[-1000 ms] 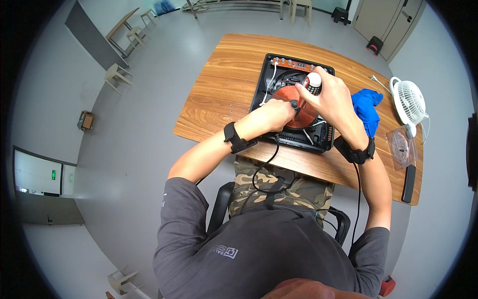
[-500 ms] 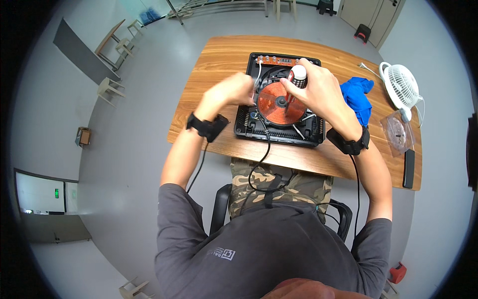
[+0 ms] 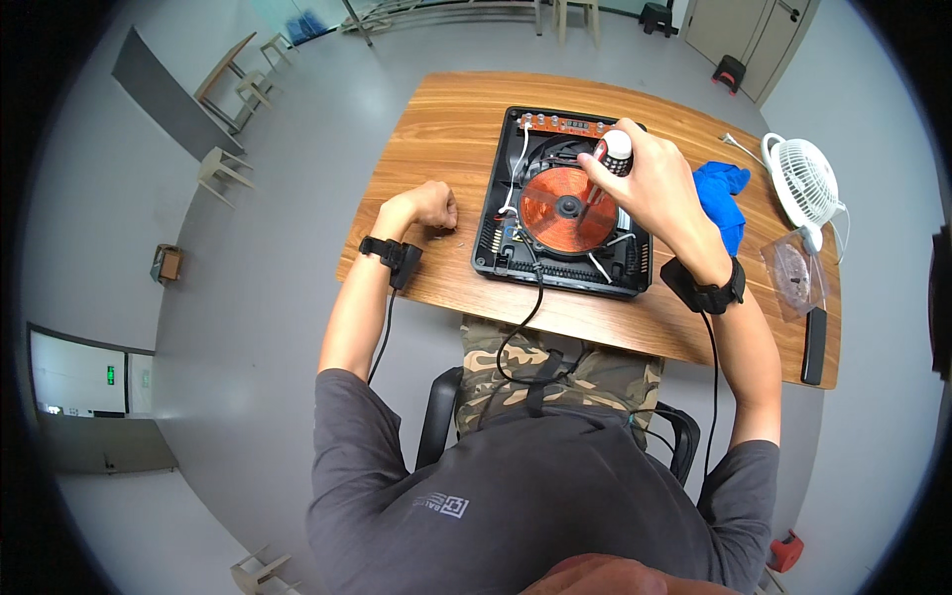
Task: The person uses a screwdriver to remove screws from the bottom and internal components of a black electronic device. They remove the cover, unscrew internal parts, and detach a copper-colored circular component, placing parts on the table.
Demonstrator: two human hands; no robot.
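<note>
An opened induction cooker (image 3: 496,243) lies on the wooden table, its round copper coil (image 3: 550,223) and circuit board exposed. My right hand (image 3: 654,178) is closed around the handle of a screwdriver (image 3: 617,151), which has a white end and a dark, textured grip. Its shaft slants down over the right part of the coil; where the tip rests cannot be made out. To the left of the cooker, my left hand (image 3: 432,205) is at the tabletop with its fingers curled together. Whatever they pinch is hidden. Beside it lie tiny bits, perhaps screws (image 3: 438,237).
Right of the cooker lie a blue cloth (image 3: 722,203), a white fan (image 3: 801,181), a clear plastic bag (image 3: 793,276) and a long black piece (image 3: 814,345). A black cord (image 3: 538,297) runs from the cooker over the table's near edge (image 3: 595,329).
My left hand has moved left, off the cooker's left side and down to the tabletop. My right hand still holds the screwdriver over the coil. The whole view has shifted slightly.
</note>
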